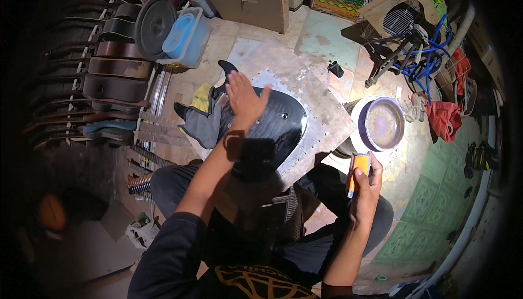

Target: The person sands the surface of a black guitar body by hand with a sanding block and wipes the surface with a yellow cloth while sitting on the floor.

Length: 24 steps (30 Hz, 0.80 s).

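Observation:
A glossy black electric guitar body (pixel 280 144) with a pointed horn lies on a flat worn board (pixel 329 116) in front of me. My left hand (pixel 246 98) rests over its far left part, fingers stretched out and spread, holding nothing. A grey and yellow cloth or glove (pixel 200 118) lies against the body's left edge. To the right of the board my right hand (pixel 366 190) is closed around a small orange block (pixel 360 164) with grey edges, held up off the guitar body. Shadow darkens the near part of the body.
A round purple-rimmed basin (pixel 402 124) of cloudy water stands to the right. Several guitars (pixel 117 67) hang in a rack at left, beside a clear plastic tub (pixel 190 40). At the back right are a blue hose (pixel 430 54) and a red cloth (pixel 444 120).

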Each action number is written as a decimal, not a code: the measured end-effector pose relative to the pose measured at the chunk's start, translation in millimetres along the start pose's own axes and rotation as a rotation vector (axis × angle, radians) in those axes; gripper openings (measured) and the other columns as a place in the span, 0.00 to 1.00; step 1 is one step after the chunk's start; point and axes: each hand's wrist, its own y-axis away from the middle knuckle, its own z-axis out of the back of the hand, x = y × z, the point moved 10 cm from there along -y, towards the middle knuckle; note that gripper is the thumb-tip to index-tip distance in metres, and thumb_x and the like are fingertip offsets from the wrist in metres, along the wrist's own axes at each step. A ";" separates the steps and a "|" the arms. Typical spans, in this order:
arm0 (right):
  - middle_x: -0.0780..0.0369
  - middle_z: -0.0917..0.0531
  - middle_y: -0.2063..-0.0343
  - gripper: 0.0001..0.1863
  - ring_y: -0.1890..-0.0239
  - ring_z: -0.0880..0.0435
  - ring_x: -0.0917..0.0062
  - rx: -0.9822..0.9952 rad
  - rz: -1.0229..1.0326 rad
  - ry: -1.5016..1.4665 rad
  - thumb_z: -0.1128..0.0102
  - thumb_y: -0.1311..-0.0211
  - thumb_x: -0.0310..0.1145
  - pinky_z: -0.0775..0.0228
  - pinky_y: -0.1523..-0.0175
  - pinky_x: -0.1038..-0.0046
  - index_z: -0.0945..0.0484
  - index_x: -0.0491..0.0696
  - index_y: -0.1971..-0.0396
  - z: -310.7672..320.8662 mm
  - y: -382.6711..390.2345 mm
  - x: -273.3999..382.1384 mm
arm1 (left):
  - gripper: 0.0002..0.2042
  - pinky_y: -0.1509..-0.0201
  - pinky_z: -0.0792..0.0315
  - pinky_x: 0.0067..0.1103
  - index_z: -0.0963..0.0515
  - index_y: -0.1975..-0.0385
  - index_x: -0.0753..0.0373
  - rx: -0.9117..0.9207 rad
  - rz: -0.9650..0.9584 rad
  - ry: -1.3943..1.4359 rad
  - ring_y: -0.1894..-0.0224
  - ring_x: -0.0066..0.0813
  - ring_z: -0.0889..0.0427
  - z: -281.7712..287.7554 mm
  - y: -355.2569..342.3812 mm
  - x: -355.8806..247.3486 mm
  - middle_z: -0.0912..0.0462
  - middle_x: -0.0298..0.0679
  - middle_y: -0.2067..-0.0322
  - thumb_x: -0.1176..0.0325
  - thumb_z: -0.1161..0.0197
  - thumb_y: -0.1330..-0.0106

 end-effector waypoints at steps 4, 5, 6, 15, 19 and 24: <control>0.55 0.29 0.37 0.31 0.36 0.29 0.72 -0.022 -0.072 -0.077 0.40 0.35 0.22 0.38 0.32 0.71 0.35 0.40 0.32 -0.4 1.6 -1.8 | 0.53 0.28 0.43 0.47 0.50 0.27 0.80 0.080 0.258 -0.035 0.32 0.60 0.32 -1.5 -44.5 47.7 0.32 0.67 0.36 0.34 0.44 0.34; 0.55 0.29 0.38 0.31 0.36 0.29 0.72 -0.016 -0.063 -0.068 0.40 0.35 0.22 0.38 0.32 0.71 0.35 0.41 0.32 -2.9 1.3 0.9 | 0.53 0.31 0.39 0.47 0.50 0.27 0.80 0.166 0.323 0.007 0.36 0.60 0.27 -1.0 -48.1 53.6 0.28 0.66 0.38 0.35 0.44 0.35; 0.56 0.29 0.38 0.31 0.37 0.29 0.72 -0.009 -0.054 -0.059 0.40 0.35 0.22 0.38 0.32 0.71 0.35 0.41 0.32 -5.6 1.3 3.5 | 0.51 0.33 0.37 0.46 0.50 0.26 0.78 0.141 0.313 -0.023 0.39 0.60 0.25 -0.9 -49.2 55.3 0.26 0.65 0.40 0.37 0.44 0.34; 0.56 0.26 0.44 0.31 0.41 0.26 0.74 0.010 -0.027 -0.048 0.38 0.34 0.25 0.35 0.35 0.72 0.35 0.41 0.32 -10.6 -0.9 6.5 | 0.40 0.32 0.39 0.47 0.44 0.25 0.67 0.057 0.254 -0.045 0.36 0.62 0.28 6.6 -4.9 25.3 0.28 0.66 0.38 0.45 0.47 0.29; 0.56 0.24 0.46 0.31 0.45 0.24 0.74 0.020 -0.030 0.008 0.38 0.33 0.25 0.32 0.38 0.73 0.36 0.40 0.32 -17.7 -2.7 5.8 | 0.38 0.23 0.52 0.49 0.38 0.28 0.69 -0.146 -0.068 -0.173 0.25 0.58 0.44 11.0 59.7 -18.9 0.40 0.64 0.29 0.45 0.46 0.29; 0.56 0.23 0.49 0.30 0.49 0.21 0.75 0.043 -0.011 0.009 0.38 0.33 0.25 0.29 0.41 0.74 0.36 0.39 0.32 -21.3 -10.1 -3.3 | 0.42 0.21 0.56 0.49 0.42 0.26 0.69 0.305 -0.577 0.124 0.21 0.53 0.49 11.2 172.1 -117.9 0.47 0.60 0.25 0.39 0.49 0.29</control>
